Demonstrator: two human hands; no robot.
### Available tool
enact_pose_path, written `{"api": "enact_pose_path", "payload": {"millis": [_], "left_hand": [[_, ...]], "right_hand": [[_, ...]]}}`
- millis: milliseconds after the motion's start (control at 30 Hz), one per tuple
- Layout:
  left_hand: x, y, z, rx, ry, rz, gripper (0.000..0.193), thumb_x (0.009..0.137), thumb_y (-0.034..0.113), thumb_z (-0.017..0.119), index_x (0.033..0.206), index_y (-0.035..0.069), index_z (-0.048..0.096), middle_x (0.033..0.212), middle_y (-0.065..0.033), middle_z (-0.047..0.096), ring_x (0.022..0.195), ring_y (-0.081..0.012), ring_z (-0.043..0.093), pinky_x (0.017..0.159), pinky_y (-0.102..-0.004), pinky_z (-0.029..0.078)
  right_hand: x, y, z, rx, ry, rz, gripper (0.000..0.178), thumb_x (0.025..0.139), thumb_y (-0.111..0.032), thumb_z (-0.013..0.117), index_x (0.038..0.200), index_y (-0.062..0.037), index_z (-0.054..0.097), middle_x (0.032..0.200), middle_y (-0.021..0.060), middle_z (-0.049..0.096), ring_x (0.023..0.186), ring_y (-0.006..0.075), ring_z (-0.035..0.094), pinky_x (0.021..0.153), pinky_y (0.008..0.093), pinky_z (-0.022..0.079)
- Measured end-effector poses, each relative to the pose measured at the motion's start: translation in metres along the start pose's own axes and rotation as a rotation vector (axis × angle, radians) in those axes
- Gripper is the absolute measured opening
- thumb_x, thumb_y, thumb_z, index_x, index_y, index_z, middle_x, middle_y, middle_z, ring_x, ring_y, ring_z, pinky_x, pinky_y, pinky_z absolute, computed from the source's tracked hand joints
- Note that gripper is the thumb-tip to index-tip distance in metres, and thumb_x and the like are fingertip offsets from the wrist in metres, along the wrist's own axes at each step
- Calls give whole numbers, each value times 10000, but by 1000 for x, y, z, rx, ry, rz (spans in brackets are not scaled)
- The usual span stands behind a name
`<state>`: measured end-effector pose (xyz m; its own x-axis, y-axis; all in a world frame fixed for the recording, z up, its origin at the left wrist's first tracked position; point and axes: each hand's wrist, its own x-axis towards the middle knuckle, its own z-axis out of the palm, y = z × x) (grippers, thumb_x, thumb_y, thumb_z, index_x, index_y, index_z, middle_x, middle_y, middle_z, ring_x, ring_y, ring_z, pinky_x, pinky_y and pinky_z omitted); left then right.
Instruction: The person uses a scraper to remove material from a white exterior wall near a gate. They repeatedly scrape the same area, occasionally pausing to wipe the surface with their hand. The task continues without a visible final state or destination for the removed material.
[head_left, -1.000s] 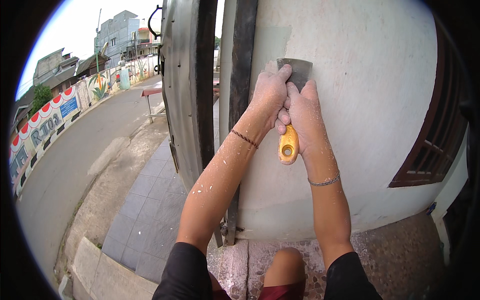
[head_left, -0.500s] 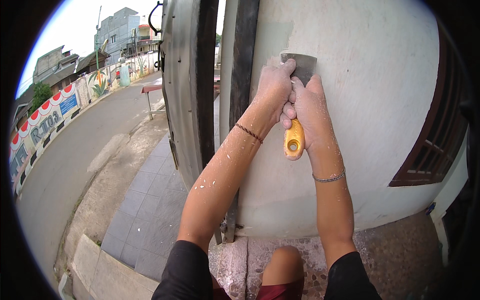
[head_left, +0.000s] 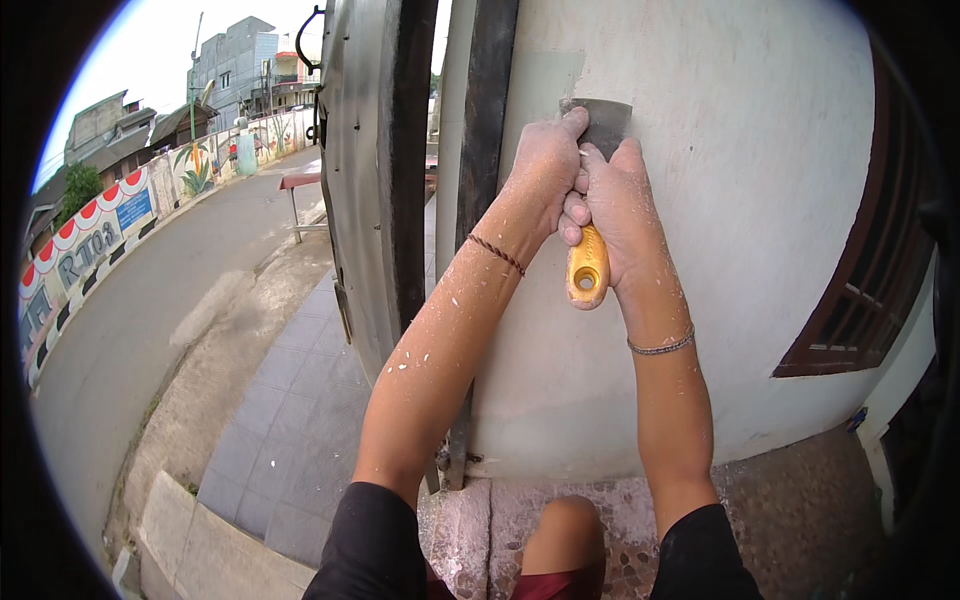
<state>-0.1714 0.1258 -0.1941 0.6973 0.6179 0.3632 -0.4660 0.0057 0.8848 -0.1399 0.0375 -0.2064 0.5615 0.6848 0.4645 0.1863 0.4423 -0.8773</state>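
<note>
Both of my hands grip one scraper with a yellow handle [head_left: 588, 265] and a wide grey metal blade [head_left: 607, 124]. The blade lies against a whitish painted wall [head_left: 740, 200], its broad edge pointing up. My left hand [head_left: 550, 160] is closed about the scraper from the left, with a finger pressed on the blade. My right hand [head_left: 620, 195] wraps the handle from the right, its thumb by the blade's lower part. The handle's end with its hole sticks out below the hands. Pale dust and flakes coat both hands and forearms. A greyer bare patch [head_left: 550, 80] shows beside the blade's upper left.
A metal gate panel [head_left: 350, 150] and a dark post [head_left: 485, 120] stand left of the wall. A brown-framed barred window [head_left: 850, 300] is at the right. Below lies a pebbled floor [head_left: 780, 500] with pale dust. Grey tiles [head_left: 290, 420] and a road [head_left: 140, 330] stretch out left.
The scraper and both hands have shifted slightly upward along the wall. My grip looks the same.
</note>
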Motion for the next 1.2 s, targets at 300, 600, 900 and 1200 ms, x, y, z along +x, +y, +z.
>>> {"api": "enact_pose_path", "payload": {"millis": [300,600,900,1200], "left_hand": [[0,3,2,66,61,73,454,1005,358,511,796,-33,607,540,-66,536,342,-158,470,347,-298,390],[2,2,3,72,19,26,444,1018,332,473,704,26,546,455,-36,461,304,-150,423,311,-306,387],[3,-9,3,39,28,82,424,1007,321,494,741,-4,557,470,-63,487,329,-181,454,331,-322,403],[9,-12,6,60,97,157,444,1006,330,501,895,-90,590,535,-60,535,354,-163,477,362,-309,415]], "right_hand": [[1,5,3,15,29,-20,130,1023,-140,362,1005,-87,245,748,49,424,453,79,419,357,253,425],[-2,2,-1,79,44,25,143,1006,-126,387,984,-105,247,731,28,414,456,66,410,350,248,413],[-6,9,-6,53,6,-8,156,1017,-143,386,974,-105,241,707,19,410,439,61,415,339,245,415],[-1,8,-3,-23,7,-50,166,1020,-152,408,969,-109,257,695,14,407,422,57,405,328,233,407]]}}
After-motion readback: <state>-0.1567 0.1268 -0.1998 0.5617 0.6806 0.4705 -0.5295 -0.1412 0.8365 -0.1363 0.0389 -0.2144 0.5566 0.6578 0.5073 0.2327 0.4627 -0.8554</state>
